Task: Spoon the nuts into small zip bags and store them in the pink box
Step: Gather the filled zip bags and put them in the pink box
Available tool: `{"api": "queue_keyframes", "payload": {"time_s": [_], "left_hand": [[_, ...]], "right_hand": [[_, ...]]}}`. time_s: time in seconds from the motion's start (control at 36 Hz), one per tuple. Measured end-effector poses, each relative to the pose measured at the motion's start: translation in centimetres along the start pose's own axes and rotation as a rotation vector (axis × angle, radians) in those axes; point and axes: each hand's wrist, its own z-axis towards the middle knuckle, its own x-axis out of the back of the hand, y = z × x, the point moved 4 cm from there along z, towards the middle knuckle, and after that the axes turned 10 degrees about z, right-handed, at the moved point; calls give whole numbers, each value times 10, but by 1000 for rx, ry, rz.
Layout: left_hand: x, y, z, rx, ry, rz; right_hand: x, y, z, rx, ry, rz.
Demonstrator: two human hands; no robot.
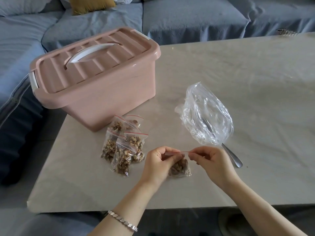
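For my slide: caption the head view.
The left hand and right hand pinch a bag; filled bags lie by the closed box.

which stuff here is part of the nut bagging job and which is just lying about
Job: zip bag of nuts, pinched at its seal by left hand and right hand; filled bags; pink box, lid on; spoon; large clear bag.
Lying about: yellow cushion; sofa.

Pale table (238, 82) before a blue-grey sofa (187, 17), mustard cushion (90, 4).
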Motion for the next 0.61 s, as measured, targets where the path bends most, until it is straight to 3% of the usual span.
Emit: {"api": "queue_keyframes", "payload": {"time_s": [0.36,0.61], "left_hand": [[2,22,4,-207,-176,361],[2,29,-3,-390,-97,554]], "right_hand": [[-2,-16,-5,223,-61,-225],[-4,-17,-8,303,-59,-257]]}}
